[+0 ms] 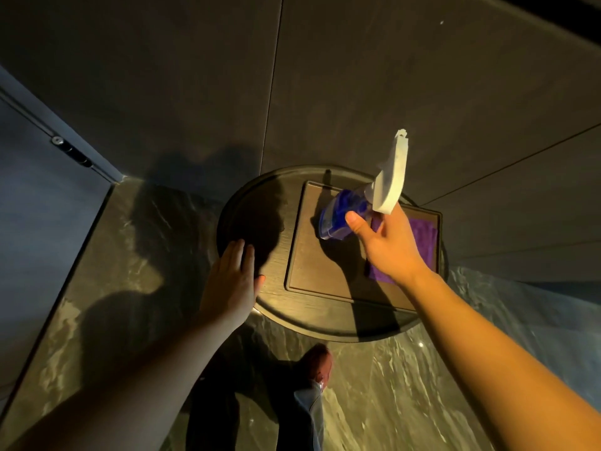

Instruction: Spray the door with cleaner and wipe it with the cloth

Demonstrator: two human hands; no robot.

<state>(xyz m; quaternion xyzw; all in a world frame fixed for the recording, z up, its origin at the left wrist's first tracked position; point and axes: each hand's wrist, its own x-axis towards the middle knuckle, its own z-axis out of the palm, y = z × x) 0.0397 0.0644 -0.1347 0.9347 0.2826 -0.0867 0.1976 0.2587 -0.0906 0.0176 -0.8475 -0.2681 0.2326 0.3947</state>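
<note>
A: What does the right hand point(387, 245) have?

B: The spray bottle point(344, 213), blue with a white trigger head. The thumb presses on the near side of the blue body and the other fingers curl round the neck behind it, mostly hidden. The nozzle points up and away, past the fingertips, toward the dark wall panels point(357, 76).

A: How will it handle?

B: I'd judge it light, thin stiff plastic, part full, so the liquid will slosh. Smooth sides, likely slippery if wet. The neck under the trigger is the sound hold, with a forefinger free for the lever; I cannot tell whether one is on it yet.

A: And the cloth?

B: The purple cloth point(419, 242) lies flat on the square tray point(305, 262), beneath and just beyond the right palm, partly covered by it. Soft and limp; pinch it at an edge or bunch it in the fist.

A: The left hand point(232, 281)?

B: Empty, fingers straight and close together, resting flat on the rim of the round tray point(325, 323).

A: The door?

B: A hinged blue panel point(35, 196) stands off beyond the left fingers; whether that is the one meant, I cannot say.
</note>
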